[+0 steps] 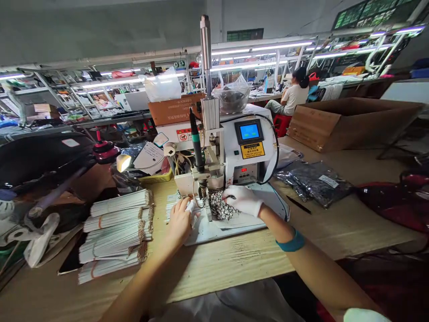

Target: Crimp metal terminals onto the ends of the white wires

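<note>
My left hand (180,220) is by the left side of the machine's base, its fingers curled together around something white that I cannot make out. My right hand (244,200) wears a white glove. Its fingers are bent and pressed together over a heap of small black and silvery parts (223,210); whether a part is between them is hidden. Both hands are on either side of a benchtop soldering machine (250,152) with a blue screen. Its upright soldering iron (197,145), black and green, points down between the hands. White wires (171,205) lie left of the base.
Rubber-banded bundles of white wires (114,228) are stacked at the left. A small lit lamp (124,163) stands behind them. To the right are bagged dark parts (318,181), a dark thin tool (299,205) and a large cardboard box (348,123). Another person (295,94) sits farther back.
</note>
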`<control>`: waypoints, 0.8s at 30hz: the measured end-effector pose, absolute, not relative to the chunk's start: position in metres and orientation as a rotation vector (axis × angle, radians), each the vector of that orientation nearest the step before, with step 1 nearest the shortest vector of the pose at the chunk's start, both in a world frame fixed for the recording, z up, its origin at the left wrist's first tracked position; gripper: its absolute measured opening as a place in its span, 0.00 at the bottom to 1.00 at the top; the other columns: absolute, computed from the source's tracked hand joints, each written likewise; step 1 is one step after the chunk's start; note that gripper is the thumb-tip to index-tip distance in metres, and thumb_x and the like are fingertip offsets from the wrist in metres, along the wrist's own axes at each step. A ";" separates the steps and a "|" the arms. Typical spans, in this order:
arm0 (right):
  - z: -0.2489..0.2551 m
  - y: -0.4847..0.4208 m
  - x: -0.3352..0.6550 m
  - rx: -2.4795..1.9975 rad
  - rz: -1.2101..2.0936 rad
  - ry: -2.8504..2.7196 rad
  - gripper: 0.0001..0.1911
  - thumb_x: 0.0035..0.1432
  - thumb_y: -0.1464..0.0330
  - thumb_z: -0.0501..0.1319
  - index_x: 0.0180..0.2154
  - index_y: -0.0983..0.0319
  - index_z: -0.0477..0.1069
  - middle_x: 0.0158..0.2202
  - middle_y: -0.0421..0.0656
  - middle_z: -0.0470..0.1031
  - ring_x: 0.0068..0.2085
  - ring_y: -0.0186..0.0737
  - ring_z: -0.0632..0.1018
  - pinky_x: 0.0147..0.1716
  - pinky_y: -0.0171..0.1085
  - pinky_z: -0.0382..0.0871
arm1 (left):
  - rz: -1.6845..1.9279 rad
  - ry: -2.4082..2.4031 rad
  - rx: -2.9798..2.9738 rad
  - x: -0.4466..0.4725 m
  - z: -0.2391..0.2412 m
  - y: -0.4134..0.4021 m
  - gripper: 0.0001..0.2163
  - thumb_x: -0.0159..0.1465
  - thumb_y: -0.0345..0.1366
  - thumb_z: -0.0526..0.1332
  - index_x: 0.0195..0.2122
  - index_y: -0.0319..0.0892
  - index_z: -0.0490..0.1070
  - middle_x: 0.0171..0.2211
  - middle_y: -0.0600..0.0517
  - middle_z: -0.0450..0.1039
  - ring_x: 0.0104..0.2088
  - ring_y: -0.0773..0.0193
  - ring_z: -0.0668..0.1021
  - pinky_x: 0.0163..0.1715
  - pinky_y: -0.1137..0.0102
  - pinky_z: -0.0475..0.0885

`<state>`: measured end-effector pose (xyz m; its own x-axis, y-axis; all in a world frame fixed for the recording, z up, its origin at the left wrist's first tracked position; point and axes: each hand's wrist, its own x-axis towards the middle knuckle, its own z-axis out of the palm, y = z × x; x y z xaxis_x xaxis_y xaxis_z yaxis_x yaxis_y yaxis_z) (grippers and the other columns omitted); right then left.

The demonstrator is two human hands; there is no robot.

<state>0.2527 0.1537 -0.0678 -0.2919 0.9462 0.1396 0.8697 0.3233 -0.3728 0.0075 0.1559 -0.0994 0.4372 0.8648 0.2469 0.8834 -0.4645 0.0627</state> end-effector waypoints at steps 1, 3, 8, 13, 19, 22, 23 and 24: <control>-0.069 0.154 0.255 -1.556 0.372 -2.279 0.11 0.53 0.69 0.56 0.36 0.59 0.76 0.37 0.41 0.75 0.37 0.38 0.73 0.35 0.33 0.62 | -0.381 -1.553 -2.616 0.003 -0.108 0.151 0.18 0.64 0.39 0.50 0.50 0.37 0.67 0.58 0.42 0.58 0.58 0.51 0.60 0.56 0.55 0.57; -0.072 0.153 0.254 -1.416 0.473 -2.329 0.10 0.51 0.69 0.58 0.35 0.60 0.76 0.35 0.41 0.75 0.37 0.37 0.73 0.35 0.32 0.62 | -0.339 -1.481 -2.698 -0.005 -0.119 0.140 0.22 0.66 0.42 0.46 0.57 0.38 0.61 0.61 0.43 0.53 0.61 0.51 0.55 0.58 0.52 0.52; -0.072 0.153 0.248 -1.470 0.388 -2.339 0.10 0.50 0.72 0.59 0.35 0.62 0.76 0.35 0.45 0.74 0.37 0.39 0.73 0.34 0.33 0.61 | -0.111 -1.480 -2.766 -0.006 -0.120 0.114 0.29 0.64 0.50 0.44 0.63 0.38 0.48 0.64 0.43 0.41 0.64 0.48 0.44 0.59 0.48 0.47; -0.075 0.152 0.246 -1.298 0.527 -2.352 0.09 0.50 0.70 0.61 0.35 0.62 0.76 0.34 0.41 0.76 0.37 0.36 0.74 0.36 0.32 0.61 | -0.119 -1.540 -2.680 0.000 -0.113 0.117 0.26 0.65 0.49 0.43 0.60 0.40 0.56 0.65 0.44 0.40 0.64 0.50 0.45 0.59 0.47 0.45; -0.073 0.153 0.248 -1.417 0.380 -2.331 0.09 0.51 0.71 0.59 0.35 0.63 0.76 0.36 0.45 0.75 0.37 0.39 0.73 0.36 0.34 0.61 | -0.071 -1.558 -2.666 0.005 -0.118 0.114 0.25 0.63 0.52 0.46 0.38 0.36 0.74 0.65 0.44 0.40 0.63 0.41 0.44 0.57 0.43 0.43; -0.073 0.152 0.257 -1.311 0.513 -2.348 0.08 0.51 0.72 0.59 0.34 0.62 0.75 0.33 0.42 0.76 0.35 0.36 0.74 0.35 0.32 0.62 | -0.157 -1.542 -2.642 0.010 -0.115 0.112 0.22 0.63 0.49 0.48 0.36 0.37 0.74 0.64 0.43 0.45 0.63 0.42 0.47 0.56 0.42 0.46; -0.074 0.152 0.260 -1.282 0.590 -2.378 0.08 0.50 0.72 0.60 0.33 0.62 0.75 0.32 0.40 0.76 0.34 0.36 0.74 0.34 0.32 0.62 | -0.207 -1.547 -2.626 0.011 -0.112 0.115 0.20 0.63 0.47 0.49 0.36 0.37 0.74 0.63 0.42 0.49 0.62 0.43 0.51 0.56 0.45 0.49; -0.075 0.151 0.261 -1.269 0.645 -2.403 0.07 0.49 0.72 0.61 0.32 0.62 0.76 0.30 0.40 0.76 0.33 0.35 0.74 0.33 0.31 0.62 | -0.252 -1.556 -2.613 0.011 -0.107 0.121 0.17 0.64 0.43 0.50 0.37 0.37 0.73 0.60 0.41 0.54 0.60 0.45 0.55 0.55 0.48 0.53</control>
